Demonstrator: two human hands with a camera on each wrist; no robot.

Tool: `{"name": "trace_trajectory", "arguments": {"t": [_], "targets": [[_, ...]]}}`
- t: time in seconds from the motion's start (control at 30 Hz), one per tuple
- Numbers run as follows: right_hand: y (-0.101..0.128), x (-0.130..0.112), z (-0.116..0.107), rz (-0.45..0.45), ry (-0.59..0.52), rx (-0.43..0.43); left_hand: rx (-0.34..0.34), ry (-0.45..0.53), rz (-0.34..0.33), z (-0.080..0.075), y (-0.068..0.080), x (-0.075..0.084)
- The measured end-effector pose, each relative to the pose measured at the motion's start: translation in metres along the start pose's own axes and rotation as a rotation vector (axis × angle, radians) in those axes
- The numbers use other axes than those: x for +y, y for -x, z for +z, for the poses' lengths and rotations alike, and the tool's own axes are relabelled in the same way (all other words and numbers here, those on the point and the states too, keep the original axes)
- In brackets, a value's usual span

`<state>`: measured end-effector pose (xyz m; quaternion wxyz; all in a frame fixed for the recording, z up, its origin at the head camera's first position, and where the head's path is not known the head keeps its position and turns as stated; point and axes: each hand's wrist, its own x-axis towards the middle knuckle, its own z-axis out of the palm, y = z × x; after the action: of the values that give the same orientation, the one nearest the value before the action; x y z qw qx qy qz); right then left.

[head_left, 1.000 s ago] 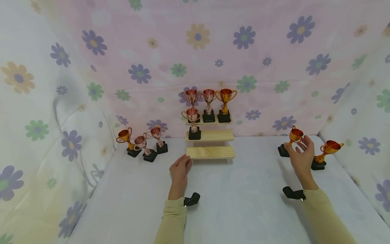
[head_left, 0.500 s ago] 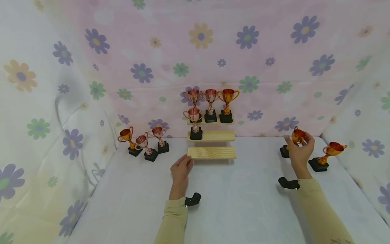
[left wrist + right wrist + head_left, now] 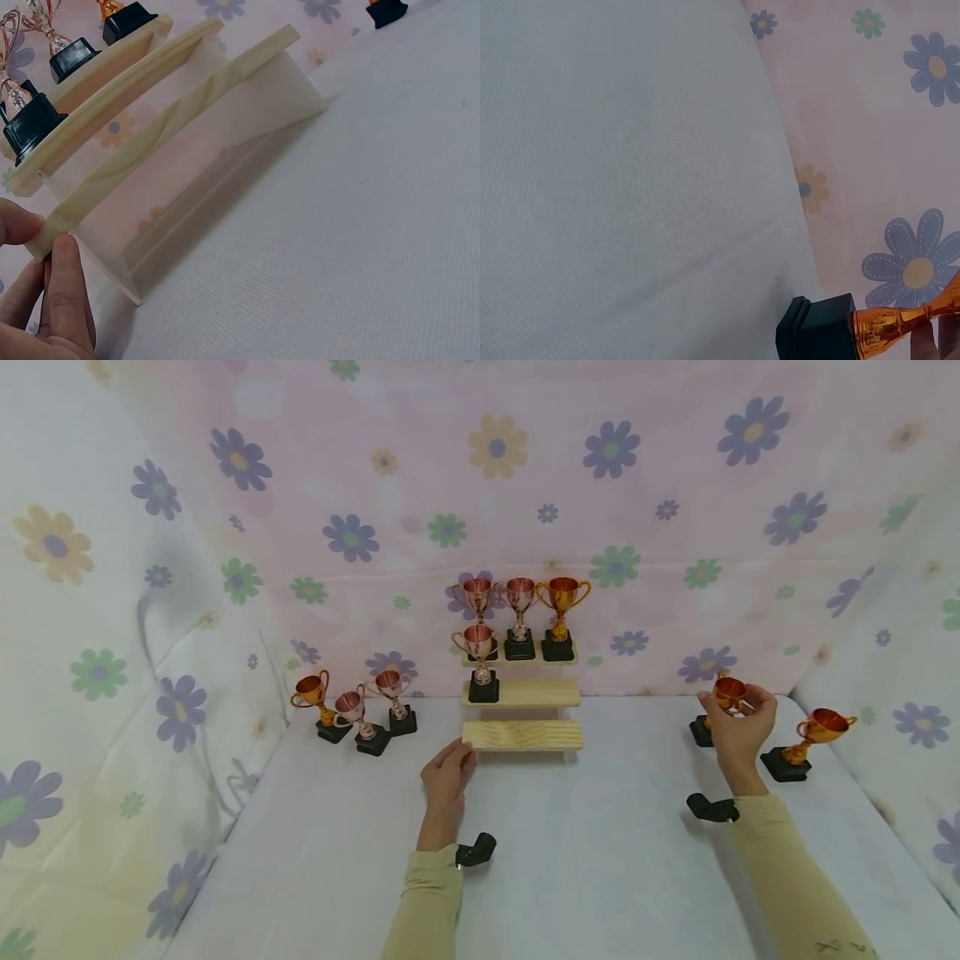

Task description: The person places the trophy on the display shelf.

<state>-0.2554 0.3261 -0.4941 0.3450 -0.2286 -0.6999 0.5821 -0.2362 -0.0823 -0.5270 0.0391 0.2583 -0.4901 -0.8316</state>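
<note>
With thumb and fingers, my left hand (image 3: 446, 774) pinches the left end of the lowest wooden board of a three-tier display stand (image 3: 521, 736). The left wrist view shows that grip on the board's corner (image 3: 56, 229). My right hand (image 3: 738, 731) has its thumb and fingers around the cup of a gold trophy (image 3: 729, 692). Its black base (image 3: 817, 330) appears in the right wrist view, where only a few fingers (image 3: 924, 343) show behind the stem. Whether the base touches the table is hard to tell. A second gold trophy (image 3: 821, 727) stands right of this hand.
On the top tier are two rose-gold trophies (image 3: 519, 597) and a gold trophy (image 3: 562, 597). One rose-gold trophy (image 3: 480, 647) occupies the middle tier's left. Left of the stand are a gold trophy (image 3: 311, 692) and two rose-gold trophies (image 3: 390, 685). Flowered cloth (image 3: 420, 460) hangs behind.
My right hand has moved slightly left and forward, closing in around the gold trophy's cup and uncovering the neighbouring trophy's base. The left hand keeps its grip on the board.
</note>
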Motion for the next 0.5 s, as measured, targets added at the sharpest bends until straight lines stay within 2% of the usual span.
{"name": "trace_trajectory", "arguments": {"t": [0.2, 0.5], "targets": [[0.002, 0.000, 0.002, -0.029, -0.025, 0.004, 0.001, 0.003, -0.002, 0.000, 0.000, 0.000], [0.013, -0.002, 0.000, -0.112, -0.040, -0.067, -0.007, 0.009, 0.011, -0.001, 0.000, 0.000]]}}
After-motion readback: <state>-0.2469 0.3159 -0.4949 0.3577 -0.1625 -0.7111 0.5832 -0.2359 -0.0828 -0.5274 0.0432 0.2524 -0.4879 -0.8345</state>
